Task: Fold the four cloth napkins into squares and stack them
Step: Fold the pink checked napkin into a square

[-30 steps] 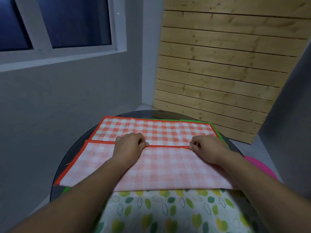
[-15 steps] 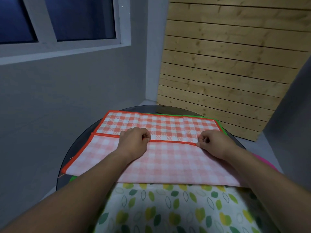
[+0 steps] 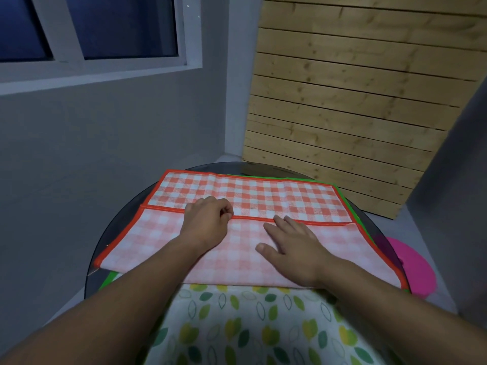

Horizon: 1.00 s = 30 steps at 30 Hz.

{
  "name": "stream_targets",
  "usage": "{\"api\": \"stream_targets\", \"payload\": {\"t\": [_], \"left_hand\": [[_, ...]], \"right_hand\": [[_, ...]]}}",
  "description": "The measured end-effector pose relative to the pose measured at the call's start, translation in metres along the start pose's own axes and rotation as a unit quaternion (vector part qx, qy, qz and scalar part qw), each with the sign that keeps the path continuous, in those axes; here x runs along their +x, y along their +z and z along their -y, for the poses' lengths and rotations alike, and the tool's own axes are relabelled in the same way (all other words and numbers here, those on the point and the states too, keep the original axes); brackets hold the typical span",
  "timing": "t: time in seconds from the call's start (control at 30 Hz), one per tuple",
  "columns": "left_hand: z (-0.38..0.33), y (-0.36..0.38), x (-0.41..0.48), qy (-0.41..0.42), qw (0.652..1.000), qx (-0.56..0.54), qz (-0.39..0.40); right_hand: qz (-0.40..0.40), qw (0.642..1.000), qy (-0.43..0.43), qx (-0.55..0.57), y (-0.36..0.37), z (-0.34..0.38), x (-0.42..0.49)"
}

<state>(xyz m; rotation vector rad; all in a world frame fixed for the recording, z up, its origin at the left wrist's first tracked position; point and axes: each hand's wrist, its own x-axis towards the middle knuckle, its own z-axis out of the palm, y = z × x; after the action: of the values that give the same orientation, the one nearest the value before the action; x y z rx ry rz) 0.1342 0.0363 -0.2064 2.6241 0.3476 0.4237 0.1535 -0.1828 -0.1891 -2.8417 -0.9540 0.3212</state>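
Note:
A red-and-white checked napkin (image 3: 263, 196) with a red border lies on the round dark glass table (image 3: 116, 233). Its near half is folded away from me, pale underside up, and the folded edge stops short of the far edge. My left hand (image 3: 205, 222) pinches that folded edge near the middle. My right hand (image 3: 292, 246) lies flat with spread fingers on the folded flap. A green-edged napkin (image 3: 342, 196) shows beneath, along the right side and at the near left corner.
A leaf-patterned cloth (image 3: 250, 327) covers my lap at the near table edge. A pink round object (image 3: 411, 267) sits low to the right of the table. A grey wall is on the left; a wooden slat panel (image 3: 355, 101) leans behind.
My right hand let go of the folded edge, opened and moved left onto the flap. My left hand kept its pinch on the edge.

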Motion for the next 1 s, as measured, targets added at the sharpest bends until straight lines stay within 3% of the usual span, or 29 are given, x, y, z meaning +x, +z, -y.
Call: {"api": "stream_targets", "payload": {"t": [0.23, 0.4, 0.53, 1.0], "left_hand": [[-0.018, -0.017, -0.014, 0.055, 0.991, 0.114, 0.033], [-0.035, -0.032, -0.057, 0.083, 0.981, 0.095, 0.149], [-0.008, -0.03, -0.083, 0.035, 0.968, 0.139, 0.208], [0.048, -0.064, -0.099, -0.155, 0.947, 0.227, 0.164]], "right_hand": [[-0.024, 0.999, -0.016, -0.041, 0.019, -0.007, -0.003], [-0.032, 0.998, -0.019, -0.046, 0.022, -0.007, -0.002], [-0.036, 0.998, -0.016, -0.054, 0.022, -0.007, -0.002], [-0.023, 0.998, -0.021, -0.054, 0.017, -0.001, -0.007]]}}
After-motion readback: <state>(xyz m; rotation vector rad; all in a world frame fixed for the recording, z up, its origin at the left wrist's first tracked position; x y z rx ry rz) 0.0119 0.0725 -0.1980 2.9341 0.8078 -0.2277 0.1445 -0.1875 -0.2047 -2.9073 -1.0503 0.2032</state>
